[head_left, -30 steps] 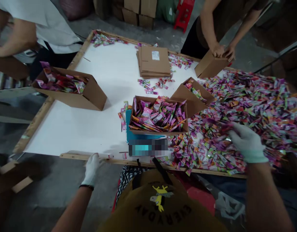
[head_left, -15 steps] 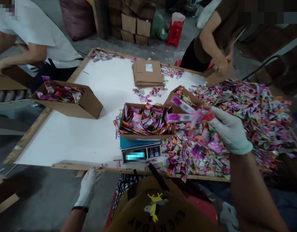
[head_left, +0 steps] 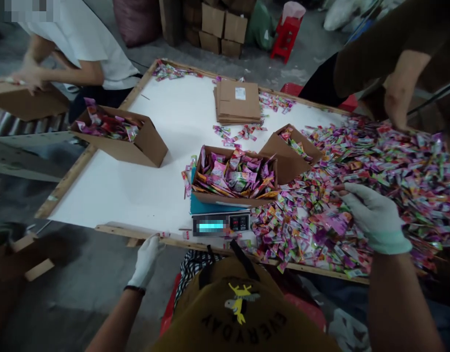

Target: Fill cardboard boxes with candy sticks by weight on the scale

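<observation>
Right hand (head_left: 376, 217) | stretched over packets (head_left: 312, 239) | left hand (head_left: 147, 261) | at table edge (head_left: 117, 231) (can't tell either grip)

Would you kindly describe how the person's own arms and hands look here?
No sleeve shows on either forearm. The left hand wears a white glove with a narrow dark band at the wrist. The right hand also wears a white glove, this one ending in a pale mint-green cuff.
</observation>
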The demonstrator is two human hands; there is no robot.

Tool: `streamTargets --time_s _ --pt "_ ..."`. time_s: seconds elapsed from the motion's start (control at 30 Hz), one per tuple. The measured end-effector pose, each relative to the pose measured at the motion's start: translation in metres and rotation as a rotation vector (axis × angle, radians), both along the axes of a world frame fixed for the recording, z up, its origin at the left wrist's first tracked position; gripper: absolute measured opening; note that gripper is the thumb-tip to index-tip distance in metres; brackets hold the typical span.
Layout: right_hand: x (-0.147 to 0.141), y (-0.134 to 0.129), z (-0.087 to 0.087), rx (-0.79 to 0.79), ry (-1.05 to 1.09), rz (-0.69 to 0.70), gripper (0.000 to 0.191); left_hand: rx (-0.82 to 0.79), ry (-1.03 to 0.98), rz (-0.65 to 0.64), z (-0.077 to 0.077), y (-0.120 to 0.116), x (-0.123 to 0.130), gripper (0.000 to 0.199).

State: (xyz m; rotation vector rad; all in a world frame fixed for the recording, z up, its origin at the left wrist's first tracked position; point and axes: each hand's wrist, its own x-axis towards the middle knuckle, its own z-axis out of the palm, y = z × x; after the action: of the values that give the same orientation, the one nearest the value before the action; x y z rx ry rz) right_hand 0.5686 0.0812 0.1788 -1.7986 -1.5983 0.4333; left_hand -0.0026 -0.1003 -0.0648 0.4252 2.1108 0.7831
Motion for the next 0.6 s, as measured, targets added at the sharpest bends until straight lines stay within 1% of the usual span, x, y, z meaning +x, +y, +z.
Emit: streamTargets --time_s 0.03,0.1,0.13,0.2,0.27,0.3,0.33,0.4,0.47,0.6 --pt "-0.004 -0.001 0.001 0.02 0.025 -0.006 0.022 -0.015 0.008 -0.052 0.001 0.002 0.001 0.032" --pt "-0.022 0.0 0.008 0.067 0.07 -0.011 0.022 -0.044 0.002 -0.154 0.003 0.008 0.007 0.031" --pt "-0.035 0.002 0.013 0.1 0.085 -0.01 0.022 -0.053 0.011 -0.244 0.004 0.011 0.014 0.03" --pt "-0.066 0.01 0.023 0.189 0.104 0.011 0.024 -0.068 0.064 -0.522 0.005 0.017 0.036 0.03" --pt "-0.1 0.02 0.032 0.296 0.118 0.055 0.025 -0.07 0.117 -0.827 0.006 0.022 0.064 0.032" --pt "-0.115 0.025 0.036 0.339 0.127 0.089 0.024 -0.071 0.129 -0.952 0.007 0.023 0.079 0.032" --pt "-0.129 0.03 0.04 0.368 0.141 0.13 0.024 -0.074 0.128 -1.038 0.007 0.024 0.094 0.031" --pt "-0.151 0.038 0.048 0.411 0.161 0.214 0.024 -0.089 0.119 -1.131 0.006 0.025 0.119 0.029" --pt "-0.162 0.043 0.054 0.456 0.169 0.28 0.023 -0.115 0.145 -1.203 0.004 0.026 0.14 0.032" --pt "-0.165 0.048 0.062 0.52 0.246 0.322 0.018 -0.214 0.204 -1.285 -0.001 0.031 0.17 0.038"
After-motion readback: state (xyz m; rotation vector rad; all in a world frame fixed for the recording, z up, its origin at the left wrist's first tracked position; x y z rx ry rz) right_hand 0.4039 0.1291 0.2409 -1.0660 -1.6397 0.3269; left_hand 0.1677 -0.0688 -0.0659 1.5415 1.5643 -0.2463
